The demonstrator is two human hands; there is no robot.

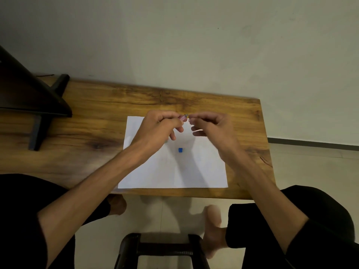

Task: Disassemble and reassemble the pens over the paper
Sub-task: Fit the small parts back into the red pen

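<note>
Head view: pen parts over white paper sheet.
Left hand pinching pinkish translucent pen barrel, long axis toward right hand, pinching small part, nearly touching.

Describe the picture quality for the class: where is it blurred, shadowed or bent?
Head view: dim, even light; the pen between the left hand and right hand is blurred; soft arm shadows fall across the paper; wide-angle bending curves the table edges; no glare.
</note>
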